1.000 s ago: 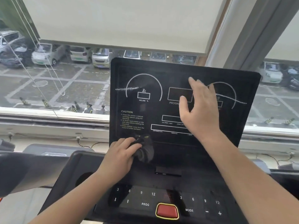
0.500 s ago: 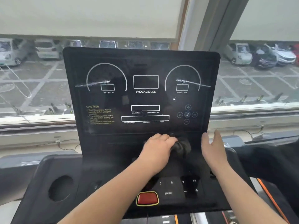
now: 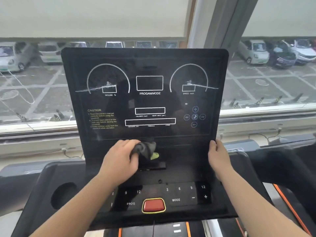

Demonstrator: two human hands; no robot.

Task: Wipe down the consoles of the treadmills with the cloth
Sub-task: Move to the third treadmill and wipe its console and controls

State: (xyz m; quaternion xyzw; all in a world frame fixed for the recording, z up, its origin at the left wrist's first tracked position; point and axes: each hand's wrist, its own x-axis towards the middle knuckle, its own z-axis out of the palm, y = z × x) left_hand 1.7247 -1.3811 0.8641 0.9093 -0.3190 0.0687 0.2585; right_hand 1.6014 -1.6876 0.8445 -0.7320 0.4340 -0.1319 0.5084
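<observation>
- The left hand [image 3: 119,161] grips a bunched dark cloth [image 3: 145,148] and presses it to the console [image 3: 153,62], on the ledge just below the display.
- The right hand [image 3: 218,158] grasps the console's right edge, thumb in front, likely to steady it.
- Progress, as a judgement: mid-wipe. Pale streaks [image 3: 95,88] cross both dials, so the upper display seems undone; the keypad [image 3: 179,194] and other treadmills are probably left too.
- Readable: "INCLINE %", "PROGAM/MODE", "SPEED", "CAUTION", "CALORIES", "HEART RATE", "DISTANCE"; keys "PROG", "MODE", 3, 6, 9, 12, plus and minus. The caution small print is too blurred. No brand is visible.
- A red button [image 3: 153,204] sits low centre.
</observation>
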